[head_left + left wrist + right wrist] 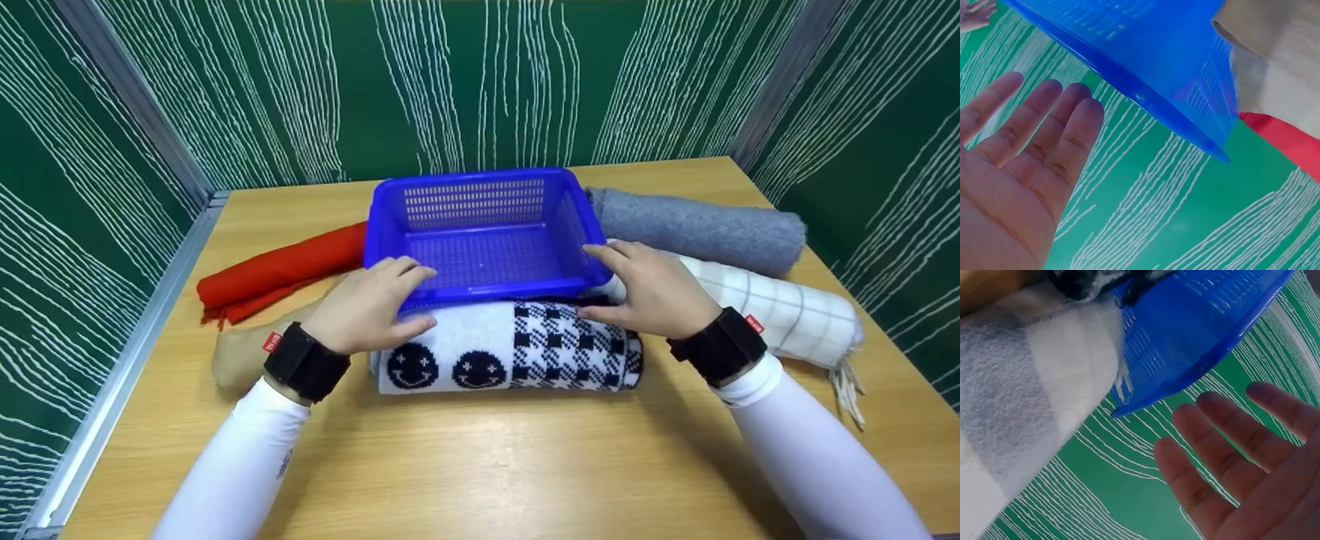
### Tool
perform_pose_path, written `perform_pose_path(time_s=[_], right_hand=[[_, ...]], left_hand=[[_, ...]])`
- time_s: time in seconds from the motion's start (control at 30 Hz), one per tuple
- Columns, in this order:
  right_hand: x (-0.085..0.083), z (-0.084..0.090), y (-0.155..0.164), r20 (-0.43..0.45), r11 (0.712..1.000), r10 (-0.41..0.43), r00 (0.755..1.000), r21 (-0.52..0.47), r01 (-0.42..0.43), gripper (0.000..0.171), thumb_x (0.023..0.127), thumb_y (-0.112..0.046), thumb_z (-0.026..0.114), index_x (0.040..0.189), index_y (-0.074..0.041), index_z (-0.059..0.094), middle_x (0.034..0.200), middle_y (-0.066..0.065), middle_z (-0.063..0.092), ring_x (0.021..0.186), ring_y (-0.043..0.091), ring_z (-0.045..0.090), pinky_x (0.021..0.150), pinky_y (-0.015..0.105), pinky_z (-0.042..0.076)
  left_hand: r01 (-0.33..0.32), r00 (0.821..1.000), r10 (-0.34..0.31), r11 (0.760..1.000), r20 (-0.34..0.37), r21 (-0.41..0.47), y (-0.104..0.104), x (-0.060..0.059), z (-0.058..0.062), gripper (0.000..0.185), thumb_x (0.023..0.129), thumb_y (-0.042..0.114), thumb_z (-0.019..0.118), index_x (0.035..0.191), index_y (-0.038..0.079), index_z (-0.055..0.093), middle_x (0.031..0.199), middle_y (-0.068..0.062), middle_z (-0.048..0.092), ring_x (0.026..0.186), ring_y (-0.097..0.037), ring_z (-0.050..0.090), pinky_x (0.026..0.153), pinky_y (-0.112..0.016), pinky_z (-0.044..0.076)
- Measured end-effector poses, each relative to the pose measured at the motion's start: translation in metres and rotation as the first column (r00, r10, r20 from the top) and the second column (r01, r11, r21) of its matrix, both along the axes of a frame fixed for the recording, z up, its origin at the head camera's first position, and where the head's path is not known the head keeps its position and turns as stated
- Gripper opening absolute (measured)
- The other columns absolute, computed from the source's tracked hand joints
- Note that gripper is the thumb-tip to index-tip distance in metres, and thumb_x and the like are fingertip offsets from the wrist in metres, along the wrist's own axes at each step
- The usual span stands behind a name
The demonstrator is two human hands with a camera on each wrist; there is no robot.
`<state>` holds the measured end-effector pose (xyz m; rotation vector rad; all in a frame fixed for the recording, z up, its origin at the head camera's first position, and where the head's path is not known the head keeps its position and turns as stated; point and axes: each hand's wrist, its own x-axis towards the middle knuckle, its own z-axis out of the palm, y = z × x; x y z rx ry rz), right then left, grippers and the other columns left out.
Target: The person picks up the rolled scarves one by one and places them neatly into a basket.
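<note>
A blue plastic basket [491, 288], with nothing lying in it, stands at the middle of the table. Right in front of it lies a rolled black-and-white knitted scarf [570, 345], smiley faces on its left half and houndstooth on its right. My left hand [364, 307] hovers by the basket's front left corner, above the scarf's left end. By the opposite front corner is my right hand [660, 292], over the scarf's right end. Both wrist views show straight, spread fingers, apart from the blue rim [1129, 93] and holding nothing.
At the left lie a red rolled cloth [292, 262] and a beige roll [244, 356], partly behind my left arm. A grey roll [705, 225] and a white checked roll [795, 311] with fringe lie at the right. Green walls [517, 82] with white lines enclose the table [465, 465].
</note>
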<state>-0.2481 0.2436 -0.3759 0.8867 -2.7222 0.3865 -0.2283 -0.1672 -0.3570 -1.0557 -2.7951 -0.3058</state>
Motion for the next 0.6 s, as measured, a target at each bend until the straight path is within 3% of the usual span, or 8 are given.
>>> perform_pose_path(time_s=[0.33, 0.6], right_hand=[[0.0050, -0.0012, -0.0029, 0.055, 1.000, -0.026, 0.998, 0.004, 0.026, 0.090, 0.084, -0.053, 0.091, 0.153, -0.003, 0.059, 0.138, 0.025, 0.071, 0.119, 0.045, 0.072, 0.098, 0.065, 0.060], [0.0075, -0.0014, -0.0059, 0.033, 1.000, -0.007, 0.999, 0.002, 0.007, 0.084, 0.083, -0.051, 0.092, 0.145, -0.001, 0.065, 0.134, 0.023, 0.073, 0.117, 0.042, 0.073, 0.097, 0.062, 0.061]], left_hand=[[0.041, 0.999, -0.041, 0.999, -0.009, 0.014, 0.0026, 0.0056, -0.0010, 0.061, 0.097, 0.043, 0.080, 0.141, 0.004, 0.067, 0.128, -0.014, 0.069, 0.114, -0.031, 0.065, 0.099, -0.047, 0.060], [0.068, 0.997, -0.068, 0.998, -0.026, 0.003, 0.0038, 0.0094, -0.0015, 0.061, 0.095, 0.041, 0.083, 0.139, 0.003, 0.068, 0.125, -0.014, 0.071, 0.112, -0.030, 0.068, 0.098, -0.046, 0.061]])
